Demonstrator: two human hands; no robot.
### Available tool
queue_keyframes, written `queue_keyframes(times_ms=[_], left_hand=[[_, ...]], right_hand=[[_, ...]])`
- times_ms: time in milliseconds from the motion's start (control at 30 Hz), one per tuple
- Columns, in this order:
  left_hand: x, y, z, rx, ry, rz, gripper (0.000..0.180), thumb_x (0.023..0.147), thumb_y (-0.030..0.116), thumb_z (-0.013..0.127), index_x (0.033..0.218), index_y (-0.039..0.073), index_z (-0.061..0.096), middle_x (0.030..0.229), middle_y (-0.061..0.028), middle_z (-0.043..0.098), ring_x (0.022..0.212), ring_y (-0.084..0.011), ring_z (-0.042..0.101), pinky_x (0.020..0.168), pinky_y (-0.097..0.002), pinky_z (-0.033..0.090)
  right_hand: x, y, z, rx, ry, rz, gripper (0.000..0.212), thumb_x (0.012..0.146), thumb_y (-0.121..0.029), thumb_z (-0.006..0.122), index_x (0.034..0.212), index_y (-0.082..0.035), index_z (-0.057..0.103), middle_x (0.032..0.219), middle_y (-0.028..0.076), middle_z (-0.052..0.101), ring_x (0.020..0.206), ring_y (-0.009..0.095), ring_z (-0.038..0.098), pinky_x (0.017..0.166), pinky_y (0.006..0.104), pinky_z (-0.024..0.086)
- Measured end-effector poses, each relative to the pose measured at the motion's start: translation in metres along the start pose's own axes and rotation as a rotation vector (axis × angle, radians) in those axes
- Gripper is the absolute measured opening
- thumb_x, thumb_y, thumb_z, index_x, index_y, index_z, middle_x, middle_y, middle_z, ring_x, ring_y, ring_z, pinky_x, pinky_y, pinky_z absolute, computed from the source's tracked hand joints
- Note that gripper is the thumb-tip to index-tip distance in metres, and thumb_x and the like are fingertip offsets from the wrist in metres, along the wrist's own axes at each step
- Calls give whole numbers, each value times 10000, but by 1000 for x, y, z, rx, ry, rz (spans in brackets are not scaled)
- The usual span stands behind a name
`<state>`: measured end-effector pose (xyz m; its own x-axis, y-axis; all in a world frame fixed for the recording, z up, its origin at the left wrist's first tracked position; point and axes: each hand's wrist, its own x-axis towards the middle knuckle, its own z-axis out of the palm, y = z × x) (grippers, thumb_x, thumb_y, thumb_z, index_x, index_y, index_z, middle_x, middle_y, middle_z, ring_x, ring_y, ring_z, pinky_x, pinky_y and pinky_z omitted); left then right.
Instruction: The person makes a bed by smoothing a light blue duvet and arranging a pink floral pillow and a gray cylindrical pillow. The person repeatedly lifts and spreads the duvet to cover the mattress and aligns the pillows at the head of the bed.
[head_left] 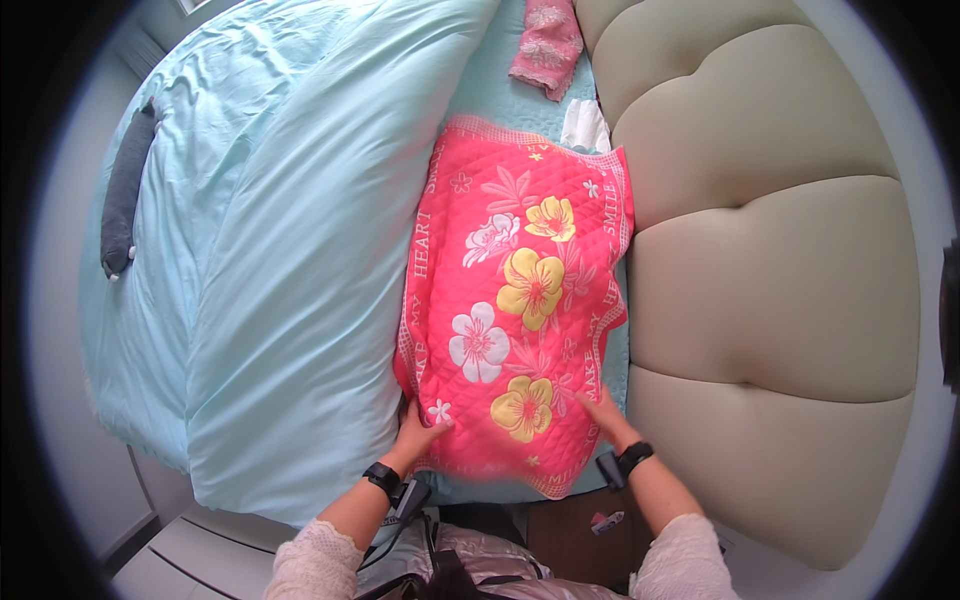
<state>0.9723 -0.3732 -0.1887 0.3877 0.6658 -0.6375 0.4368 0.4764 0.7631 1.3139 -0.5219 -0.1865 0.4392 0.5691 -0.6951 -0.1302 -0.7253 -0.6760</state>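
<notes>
A hot-pink quilted pillow towel (450, 270) with yellow and white flowers and lettered borders lies over what looks like a pillow. It rests between the quilt and the headboard. My left hand (422, 432) grips its near left side, thumb on top and the other fingers hidden beneath the edge. On the near right side, my right hand (605, 416) holds the towel's edge, its thumb laid over the border and most fingers out of sight. The near end of the towel bulges slightly, and its front corner hangs by the bed's edge.
A pale blue quilt (290, 260) covers the left of the bed, with a long dark-grey plush (128, 195) on it. The beige padded headboard (770, 280) rises at right. A pink cloth (548, 45) and a white cloth (586, 125) lie beyond. A small packet (606, 522) is below the bed's edge.
</notes>
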Motion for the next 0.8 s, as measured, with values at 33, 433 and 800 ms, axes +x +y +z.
queue_keyframes(times_ms=[33, 433, 800], left_hand=[[1, 2, 3, -74, -28, -65, 674, 688, 197, 671, 1223, -9, 316, 1192, -167, 414, 1069, -251, 448, 869, -338, 391], [-19, 45, 40, -507, -520, -218, 547, 743, 137, 608, 1205, -5, 350, 1124, -110, 497, 998, -213, 505, 817, -314, 422], [-32, 28, -37, 383, -172, 61, 416, 756, 210, 585, 1107, 13, 480, 1002, -140, 567, 903, -219, 551, 791, -306, 432]], right_hand=[[-4, 8, 3, -32, 37, -36, 698, 715, -305, 673, 1201, 39, 307, 1140, 153, 477, 1016, 216, 479, 866, 323, 391], [-87, -78, -49, 566, 67, -72, 284, 738, -103, 602, 989, 18, 544, 927, 111, 593, 792, 197, 584, 702, 326, 470], [-63, -6, -20, -511, 573, -336, 558, 686, -118, 634, 1167, -23, 370, 1032, 183, 533, 928, 330, 529, 815, 388, 424]])
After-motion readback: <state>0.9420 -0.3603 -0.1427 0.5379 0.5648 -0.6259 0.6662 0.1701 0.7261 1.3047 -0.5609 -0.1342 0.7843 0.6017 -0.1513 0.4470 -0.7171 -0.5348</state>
